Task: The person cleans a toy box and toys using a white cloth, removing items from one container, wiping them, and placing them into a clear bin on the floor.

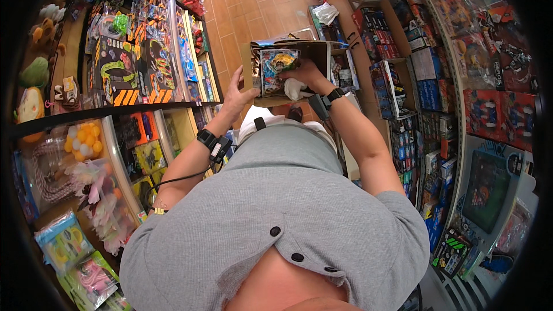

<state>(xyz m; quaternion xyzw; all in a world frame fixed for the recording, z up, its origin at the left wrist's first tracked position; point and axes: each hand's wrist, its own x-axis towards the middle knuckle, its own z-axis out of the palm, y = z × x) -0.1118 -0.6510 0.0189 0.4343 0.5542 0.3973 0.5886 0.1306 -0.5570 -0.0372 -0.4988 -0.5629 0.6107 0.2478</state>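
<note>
An open cardboard box (318, 57) is in front of my body at the top middle of the view. My left hand (237, 97) grips its left side, fingers along the outer wall and thumb near the front corner. Inside lies a colourful glossy toy packet (270, 67), with more shiny packaging around it. My right hand (307, 73) reaches into the box, its fingertips at the packet's right side. Whether it grips the packet is hard to tell, since the fingers are partly hidden. A crumpled white cloth or glove (295, 89) sits just below that hand.
On the left, shelves hold boxed toys (116, 69), plush toys (36, 73) and bagged goods. More boxed toys (432, 73) fill the right-hand shelving. Beyond the box, a crumpled white bag (326, 13) rests on cartons beside the tiled floor (242, 0).
</note>
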